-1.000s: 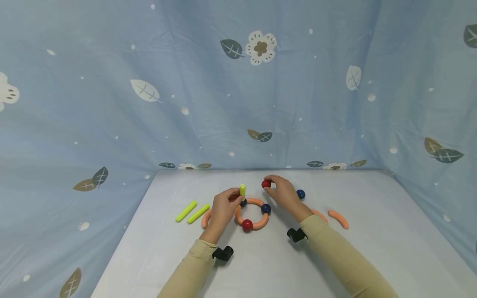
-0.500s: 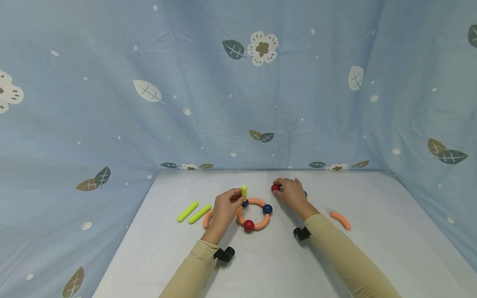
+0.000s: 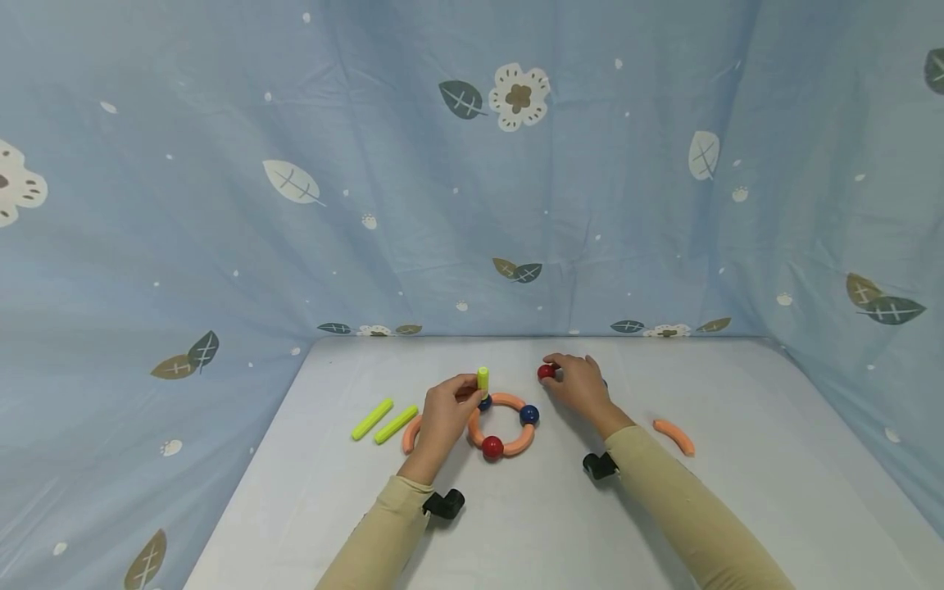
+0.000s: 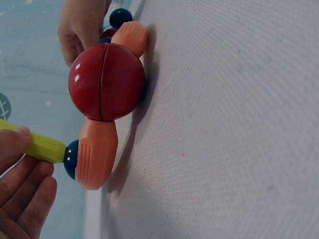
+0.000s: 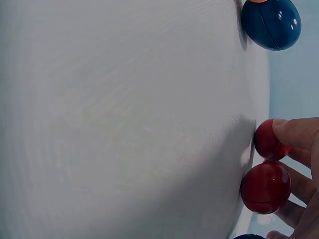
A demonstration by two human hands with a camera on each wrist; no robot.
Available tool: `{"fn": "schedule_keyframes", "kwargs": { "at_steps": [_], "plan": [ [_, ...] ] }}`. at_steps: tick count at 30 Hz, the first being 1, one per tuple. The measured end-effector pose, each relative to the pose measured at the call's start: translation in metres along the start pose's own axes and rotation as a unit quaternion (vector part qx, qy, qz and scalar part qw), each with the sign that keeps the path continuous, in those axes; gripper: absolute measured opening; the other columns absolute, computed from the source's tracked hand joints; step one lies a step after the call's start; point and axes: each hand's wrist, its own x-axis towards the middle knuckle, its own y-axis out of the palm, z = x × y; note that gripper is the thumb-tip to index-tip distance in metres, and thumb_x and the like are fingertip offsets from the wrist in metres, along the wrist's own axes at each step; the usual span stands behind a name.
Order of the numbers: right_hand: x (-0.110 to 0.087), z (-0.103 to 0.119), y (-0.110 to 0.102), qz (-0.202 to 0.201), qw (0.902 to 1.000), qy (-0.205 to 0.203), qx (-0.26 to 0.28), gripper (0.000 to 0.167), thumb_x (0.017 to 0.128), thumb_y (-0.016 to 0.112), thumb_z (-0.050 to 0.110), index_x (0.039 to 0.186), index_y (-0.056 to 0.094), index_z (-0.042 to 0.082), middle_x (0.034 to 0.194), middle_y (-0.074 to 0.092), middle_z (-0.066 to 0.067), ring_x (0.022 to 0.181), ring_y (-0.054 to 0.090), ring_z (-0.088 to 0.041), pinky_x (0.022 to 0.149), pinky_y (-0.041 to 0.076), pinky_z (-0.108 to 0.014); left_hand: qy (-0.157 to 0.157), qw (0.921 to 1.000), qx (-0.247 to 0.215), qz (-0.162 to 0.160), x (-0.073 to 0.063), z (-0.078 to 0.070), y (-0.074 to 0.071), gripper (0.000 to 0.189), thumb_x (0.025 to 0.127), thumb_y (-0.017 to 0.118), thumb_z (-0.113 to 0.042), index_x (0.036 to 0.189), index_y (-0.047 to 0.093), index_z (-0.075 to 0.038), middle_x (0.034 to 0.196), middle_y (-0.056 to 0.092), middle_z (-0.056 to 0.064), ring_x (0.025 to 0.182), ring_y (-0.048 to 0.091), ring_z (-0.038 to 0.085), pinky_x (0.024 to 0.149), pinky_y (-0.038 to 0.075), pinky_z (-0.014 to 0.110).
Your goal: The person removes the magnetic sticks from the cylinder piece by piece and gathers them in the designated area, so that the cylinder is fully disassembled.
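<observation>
Nearest: beige sleeves [image 3: 383, 524], a black wrist camera [image 3: 446, 504] on each arm, over a white tabletop [image 3: 509, 541]. Mid-table lies the ring [image 3: 520, 439], three curved orange rods linked by balls. Its front red ball [image 4: 107, 82] is glossy, with a dark seam round it; the orange rods show grooves. Two dark blue balls [image 3: 529, 414] sit at its right and back left. The left hand [image 3: 445, 414] pinches a nearly upright yellow-green rod [image 3: 483, 378], ridged lengthwise, its foot on the back-left ball. To the left, two matching rods [image 3: 372, 419] lie flat beside a partly hidden orange arc [image 3: 410, 434]; a loose orange arc [image 3: 673, 437] lies far right. Farther back, the right hand [image 3: 580, 385], fingers bent, pinches a glossy red ball [image 5: 269, 139]; a second red ball [image 5: 265, 188] touches it. Behind hangs a blue curtain [image 3: 413, 205] printed with leaves and flowers.
</observation>
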Motion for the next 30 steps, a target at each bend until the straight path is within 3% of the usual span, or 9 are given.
{"fn": "schedule_keyframes", "kwargs": {
  "at_steps": [19,30],
  "plan": [
    [-0.007,-0.009,0.001,-0.029,0.9991,-0.026,0.019,0.045,0.090,0.078,0.023,0.131,0.067,0.008,0.123,0.070,-0.015,0.102,0.067,-0.030,0.111,0.036,-0.060,-0.001,1.0000,-0.002,0.005,-0.001,-0.002,-0.001,0.021,0.093,0.076,-0.018,0.114,0.075,-0.015,0.102,0.076,-0.002,0.096,0.072,0.014,0.083,0.059,0.027],
    [-0.015,-0.011,0.001,-0.044,0.9978,-0.036,0.034,0.043,0.091,0.078,0.021,0.131,0.067,0.009,0.132,0.065,-0.017,0.127,0.057,-0.037,0.115,0.029,-0.063,-0.004,1.0000,-0.005,0.003,-0.001,-0.002,-0.001,0.021,0.092,0.078,-0.017,0.113,0.076,-0.014,0.102,0.076,0.000,0.096,0.072,0.015,0.083,0.059,0.026]
  ]
}}
